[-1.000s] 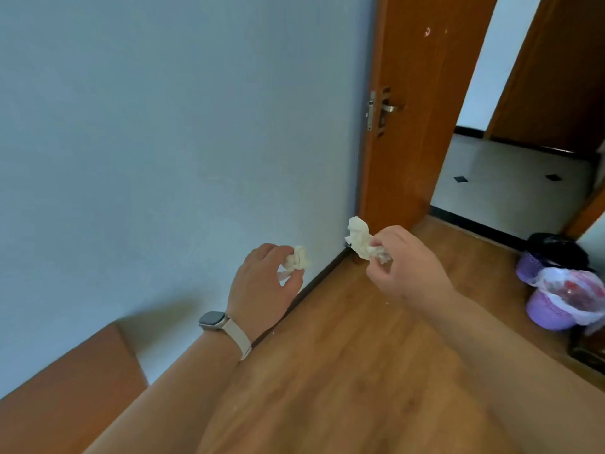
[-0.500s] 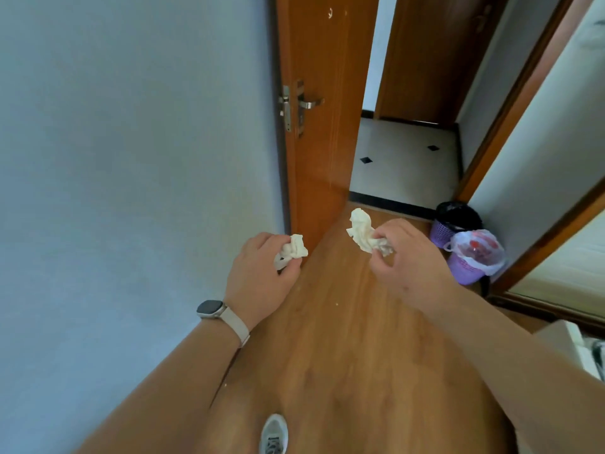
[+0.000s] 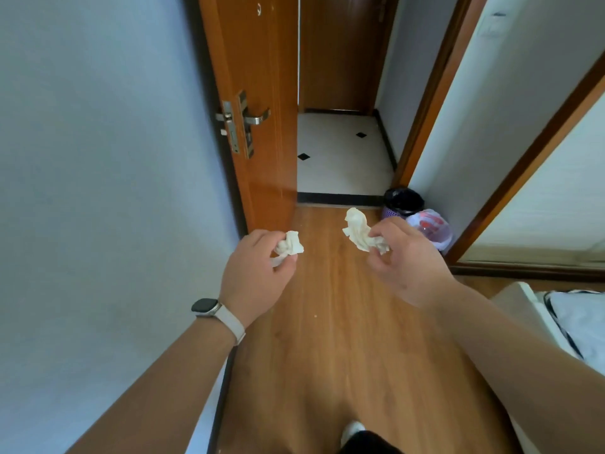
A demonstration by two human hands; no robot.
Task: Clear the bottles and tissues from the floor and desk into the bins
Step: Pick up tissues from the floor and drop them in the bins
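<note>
My left hand pinches a small crumpled white tissue above the wooden floor. My right hand holds a larger crumpled tissue between thumb and fingers. Ahead on the right, against the wall by the doorway, stand two purple bins: the far bin has a black liner, the near bin has a clear liner with red and white things inside. My right hand partly covers the near bin. No bottles show.
An open wooden door with a metal handle stands ahead left. Beyond it lies a white tiled floor. A blue-grey wall runs along my left. A bed corner sits at the right. My shoe shows at the bottom.
The view has swung right and forward: the door and bins have shifted towards the centre and the bins look nearer. Both hands still hold their tissues.
</note>
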